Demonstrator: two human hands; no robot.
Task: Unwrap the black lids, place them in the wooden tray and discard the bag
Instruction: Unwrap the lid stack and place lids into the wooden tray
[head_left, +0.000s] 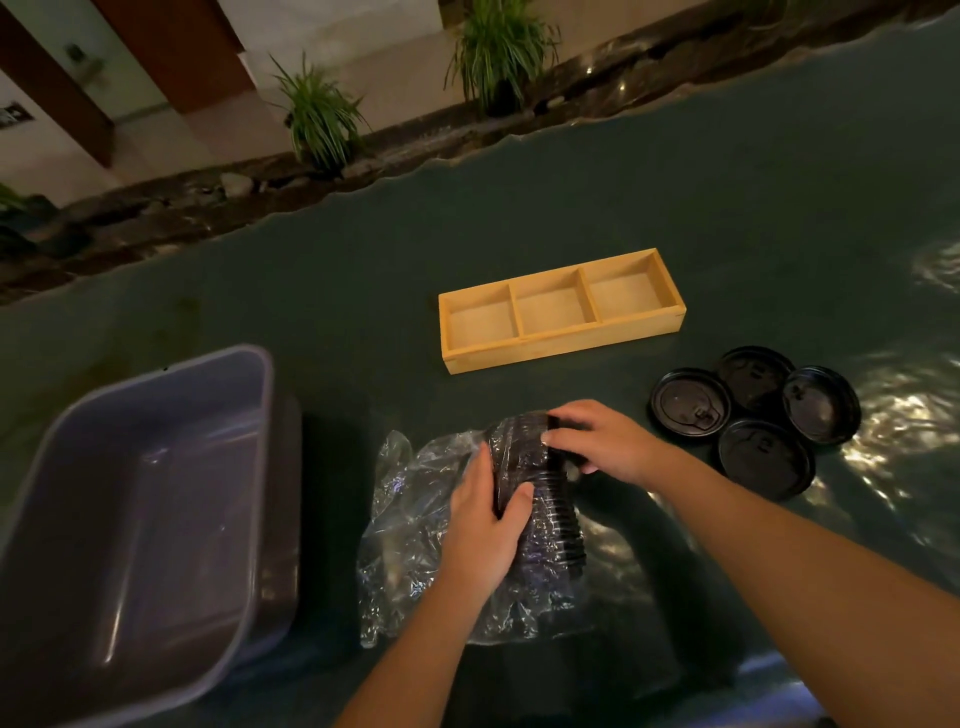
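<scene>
— So, where are your hands right now?

— Your left hand (483, 525) is curled around the stack of black lids (540, 493), thumb over the top of it and fingers pressed against its left side through the plastic. Your right hand (597, 441) is clamped on the far end of the same stack, fingers wrapped over the outermost lids. Both hands are closed on it.

— And the bag?

— The clear plastic bag (410, 535) is crumpled on the dark green table (337, 291), bunched to the left of and beneath the stack. It covers the part under your left hand, while the ribbed edges of the lids nearer you show bare.

— Anything out already?

— Four loose lids (753, 415) lie flat in a cluster to the right of your right hand, edges touching or overlapping, just near of the wooden tray (561, 345).

— The tray?

— It sits farther out, near the middle of the table, well apart from the stack. It has three compartments, and each shows only its bare wooden floor.

— And on your left?

— A grey plastic bin (156, 499) stands at the near left, apart from the bag.
</scene>
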